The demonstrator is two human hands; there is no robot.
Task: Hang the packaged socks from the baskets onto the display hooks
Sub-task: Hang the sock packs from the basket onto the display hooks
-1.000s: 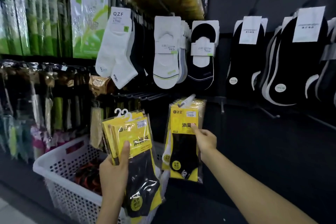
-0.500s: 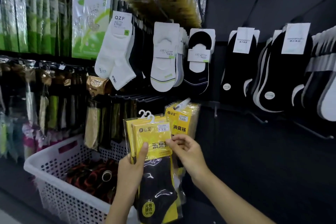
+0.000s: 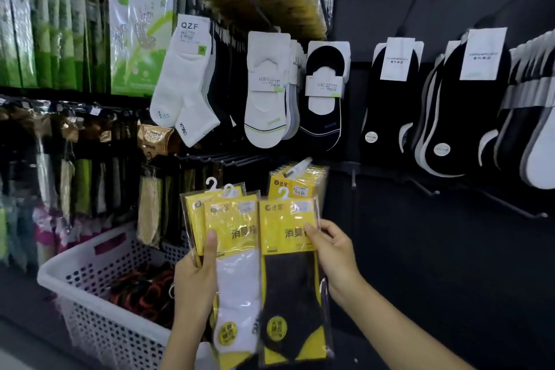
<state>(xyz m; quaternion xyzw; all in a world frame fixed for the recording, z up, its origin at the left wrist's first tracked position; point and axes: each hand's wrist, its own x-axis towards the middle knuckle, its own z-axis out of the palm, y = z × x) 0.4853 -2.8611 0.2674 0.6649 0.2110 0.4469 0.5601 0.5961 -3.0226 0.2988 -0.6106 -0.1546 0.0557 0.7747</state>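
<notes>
Right grip (image 3: 333,252) pinches black-sock pack (image 3: 288,279) by yellow card, thumb on front; plastic hanger (image 3: 283,193) free on top, likely for hooking. Left grip (image 3: 195,282) clamps white-sock stack (image 3: 237,288), thumb across front, apparently ready supply. Both in air, just before hung packs (image 3: 295,183); white basket (image 3: 84,252) lower left; empty display hook (image 3: 426,188) right.

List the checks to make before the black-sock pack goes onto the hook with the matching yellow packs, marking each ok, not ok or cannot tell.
1. Right hand pinches black-sock pack: ok.
2. Left hand grips other packs: ok.
3. Pack's white hanger upright, unobstructed: ok.
4. Hanger level with display hook: not ok, it sits lower.
5. Room left on that hook by hung yellow packs: cannot tell.
</notes>
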